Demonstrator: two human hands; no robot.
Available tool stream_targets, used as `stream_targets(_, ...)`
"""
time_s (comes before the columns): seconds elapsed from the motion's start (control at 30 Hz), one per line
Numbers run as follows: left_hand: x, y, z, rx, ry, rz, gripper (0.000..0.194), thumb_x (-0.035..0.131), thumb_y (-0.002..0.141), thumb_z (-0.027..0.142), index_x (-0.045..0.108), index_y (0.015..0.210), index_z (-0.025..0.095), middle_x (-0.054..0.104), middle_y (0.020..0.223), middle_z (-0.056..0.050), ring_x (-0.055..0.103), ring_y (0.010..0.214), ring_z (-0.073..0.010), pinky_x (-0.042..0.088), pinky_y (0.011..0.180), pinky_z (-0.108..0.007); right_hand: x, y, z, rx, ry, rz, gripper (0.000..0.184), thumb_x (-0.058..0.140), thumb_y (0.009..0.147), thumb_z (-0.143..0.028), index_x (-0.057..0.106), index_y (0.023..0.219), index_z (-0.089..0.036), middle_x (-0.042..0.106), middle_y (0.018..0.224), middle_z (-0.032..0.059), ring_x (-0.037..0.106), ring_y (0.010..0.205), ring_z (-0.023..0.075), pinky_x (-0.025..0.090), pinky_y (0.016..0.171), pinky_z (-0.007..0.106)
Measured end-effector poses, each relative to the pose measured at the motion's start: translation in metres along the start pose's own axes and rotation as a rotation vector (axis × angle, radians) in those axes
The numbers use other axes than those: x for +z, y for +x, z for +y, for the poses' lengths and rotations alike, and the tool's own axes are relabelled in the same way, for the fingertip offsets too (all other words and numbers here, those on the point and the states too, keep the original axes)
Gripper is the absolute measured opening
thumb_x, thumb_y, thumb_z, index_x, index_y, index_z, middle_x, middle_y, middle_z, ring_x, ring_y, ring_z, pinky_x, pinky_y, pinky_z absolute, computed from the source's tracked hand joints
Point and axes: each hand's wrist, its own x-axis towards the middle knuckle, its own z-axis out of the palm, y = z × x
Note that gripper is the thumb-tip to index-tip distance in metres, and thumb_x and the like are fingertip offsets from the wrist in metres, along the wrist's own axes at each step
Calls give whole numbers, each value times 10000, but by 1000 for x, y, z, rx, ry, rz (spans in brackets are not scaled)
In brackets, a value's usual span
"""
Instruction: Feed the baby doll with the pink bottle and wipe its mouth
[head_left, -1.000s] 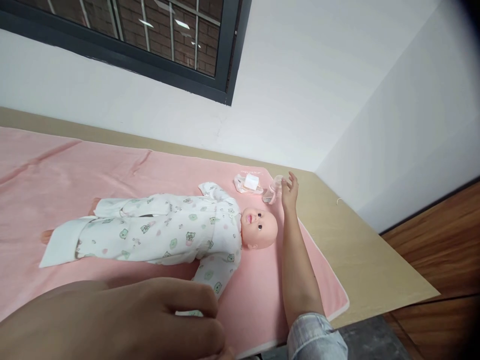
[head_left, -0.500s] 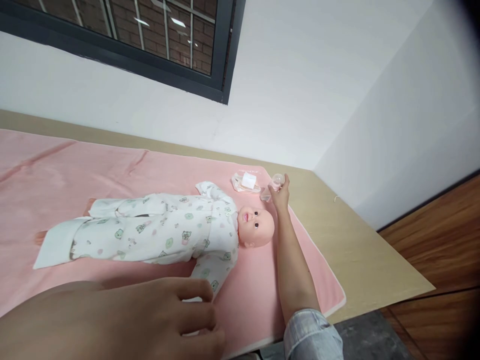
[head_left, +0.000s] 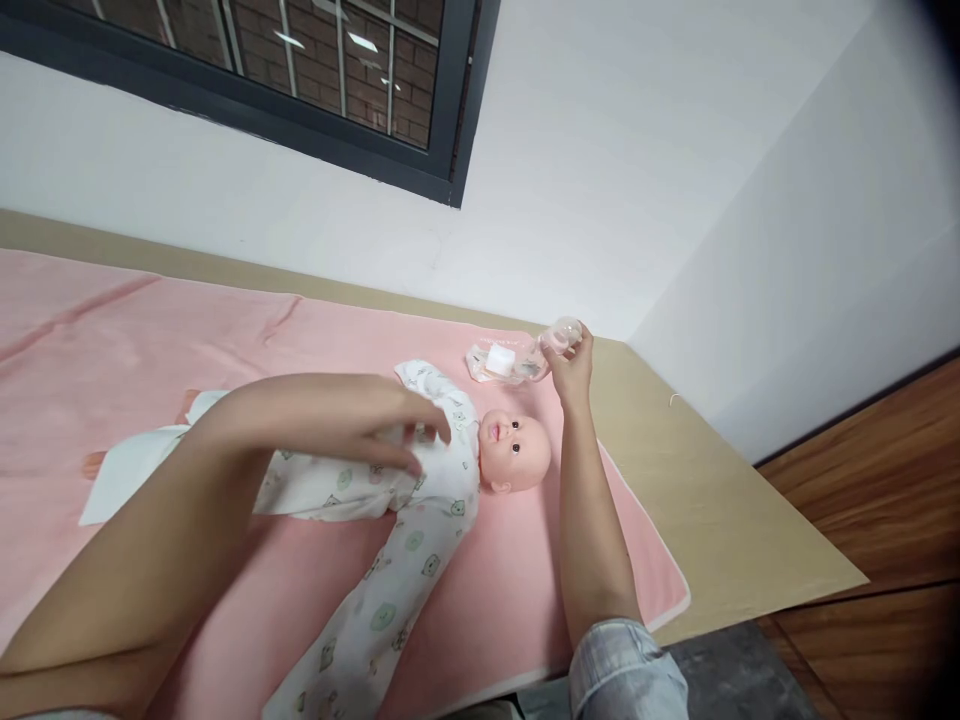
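A baby doll (head_left: 517, 452) in a white printed sleepsuit (head_left: 352, 480) lies on its back on a pink blanket (head_left: 112, 340), head to the right. My left hand (head_left: 360, 425) hovers over the doll's chest, fingers loosely spread and pointing toward its head. My right hand (head_left: 571, 362) is raised beyond the doll's head and is closed on a small clear baby bottle (head_left: 559, 338), lifted off the blanket. One sleeve of the sleepsuit (head_left: 367, 620) stretches out toward me.
A crumpled clear wrapper with a white pad (head_left: 499, 362) lies on the blanket by the bottle. The blanket covers a beige table (head_left: 720, 510) set into a white wall corner. A dark-framed window (head_left: 300, 80) is above. Wooden floor (head_left: 885, 520) at right.
My left hand rose from the blanket's near edge to above the doll's chest. My right hand took hold of the bottle and lifted it. The doll's near sleeve now lies stretched out.
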Motion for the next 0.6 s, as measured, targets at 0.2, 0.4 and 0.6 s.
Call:
stream_targets(0.2,6,33,-36,-27,-59,266,455,558,943,399,492,1372,263,556,1347,-56,576,1133,-260,476,913,-342,15,-19,-58,-98,159,-125,753,741,692,-408,369,1334,-279,550,1268,72,606,1040,166,531,894,336)
stream_targets(0.4,24,52,-46,-32,-235,578,675,665,867,439,387,1440,217,554,1313,-104,569,1135,-266,480,923,-376,32,-55,-103,-130,238,-328,768,731,724,-482,350,1371,-316,531,1310,76,570,1164,218,515,952,418)
stream_targets(0.6,28,55,-33,-1,-145,627,687,728,808,383,416,1404,243,563,1329,-48,565,1141,-247,453,916,-319,47,-78,-121,-78,332,-400,775,769,684,-509,398,1340,-329,521,1350,76,533,1225,245,526,957,425)
